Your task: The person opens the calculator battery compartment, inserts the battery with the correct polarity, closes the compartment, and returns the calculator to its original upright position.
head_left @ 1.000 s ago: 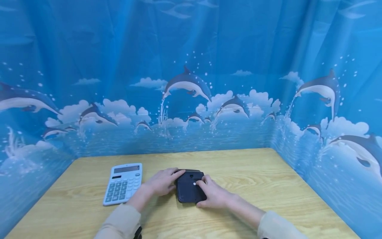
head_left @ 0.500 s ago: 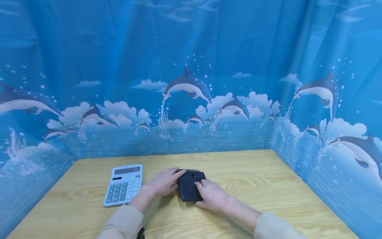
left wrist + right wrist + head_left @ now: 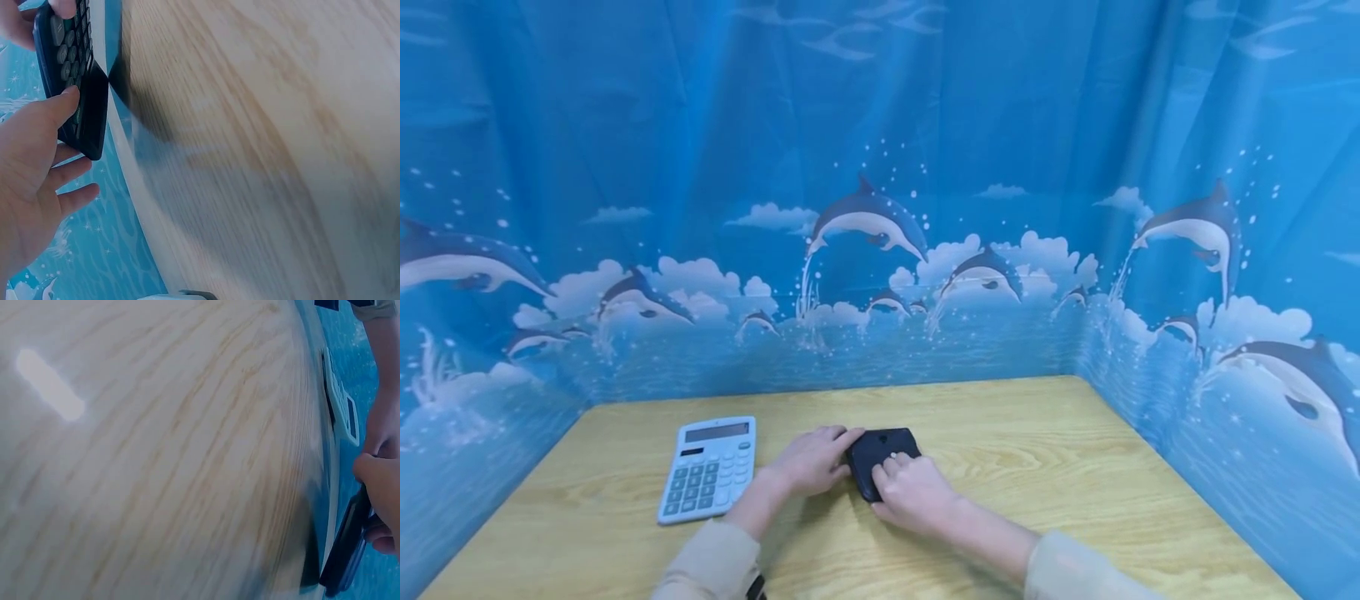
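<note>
A black calculator (image 3: 865,457) is held over the middle of the table, its plain back with a small notch towards the head view. Its round grey keys (image 3: 67,53) show on the other side in the left wrist view. My left hand (image 3: 809,462) pinches its left edge, with the thumb (image 3: 67,103) on the key side. Curled over the lower right of the back, my right hand (image 3: 913,493) grips the calculator and hides part of it. A small white spot shows by the right fingertips; what it is, I cannot tell.
A pale blue calculator (image 3: 709,467) with grey and white keys lies on the wood-grain table (image 3: 1030,467), left of my left hand. A blue dolphin-print curtain (image 3: 1000,125) surrounds the table's back and sides.
My right hand has slid left from the black calculator's right edge farther across its back, and its fingers are more curled. The left hand keeps its grip. The pale calculator stays put.
</note>
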The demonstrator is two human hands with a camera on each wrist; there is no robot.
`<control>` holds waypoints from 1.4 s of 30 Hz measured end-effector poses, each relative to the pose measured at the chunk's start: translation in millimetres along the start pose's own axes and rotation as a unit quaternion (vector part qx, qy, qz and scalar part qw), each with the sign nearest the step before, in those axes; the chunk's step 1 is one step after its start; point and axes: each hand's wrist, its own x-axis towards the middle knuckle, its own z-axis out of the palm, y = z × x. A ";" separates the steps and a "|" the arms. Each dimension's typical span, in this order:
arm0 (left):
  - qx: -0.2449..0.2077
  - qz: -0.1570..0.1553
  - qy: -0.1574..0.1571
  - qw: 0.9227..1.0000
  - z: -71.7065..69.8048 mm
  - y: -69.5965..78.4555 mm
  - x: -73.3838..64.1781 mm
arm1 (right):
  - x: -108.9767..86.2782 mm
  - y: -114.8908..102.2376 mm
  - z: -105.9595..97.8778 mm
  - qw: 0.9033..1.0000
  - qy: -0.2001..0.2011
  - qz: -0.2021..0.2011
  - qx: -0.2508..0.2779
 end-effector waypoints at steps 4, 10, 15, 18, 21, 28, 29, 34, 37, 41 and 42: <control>-0.013 -0.009 -0.006 1.000 -0.7 0.9 1.2 | 1.9 -4.0 -3.3 0.999 0.022 -0.020 -0.038; -0.025 -0.009 0.001 1.000 0.6 -1.1 1.5 | 4.3 -8.6 -8.9 0.996 0.035 -0.020 -0.074; -0.034 -0.013 0.000 0.999 1.1 -1.0 2.5 | 7.3 -8.4 -9.4 0.995 0.050 -0.014 -0.082; -0.046 -0.023 -0.003 0.999 0.2 -0.5 3.7 | 8.9 -6.6 -9.6 0.993 0.064 -0.012 -0.094; -0.069 -0.030 0.006 0.997 -1.5 -0.2 4.9 | 11.0 -3.2 -8.3 0.990 0.099 -0.003 -0.103; -0.089 -0.032 0.033 0.995 -5.7 -0.8 4.4 | 15.6 4.2 -9.3 0.984 0.138 0.003 -0.117; -0.090 -0.029 0.036 0.995 -6.0 -1.1 4.1 | 16.0 4.9 -10.2 0.984 0.135 0.000 -0.119; -0.097 -0.034 0.043 0.994 -5.1 -2.3 3.3 | 17.3 6.7 -13.8 0.985 0.124 -0.013 -0.122; -0.105 -0.042 0.049 0.992 -4.5 -3.0 3.3 | 19.0 9.0 -14.3 0.983 0.135 -0.016 -0.124; -0.113 -0.052 0.065 0.990 -5.6 -3.4 2.7 | 21.9 16.6 -15.5 0.980 0.152 0.004 -0.125; -0.113 -0.055 0.070 0.990 -6.1 -3.4 2.2 | 22.2 19.6 -16.1 0.981 0.151 0.015 -0.122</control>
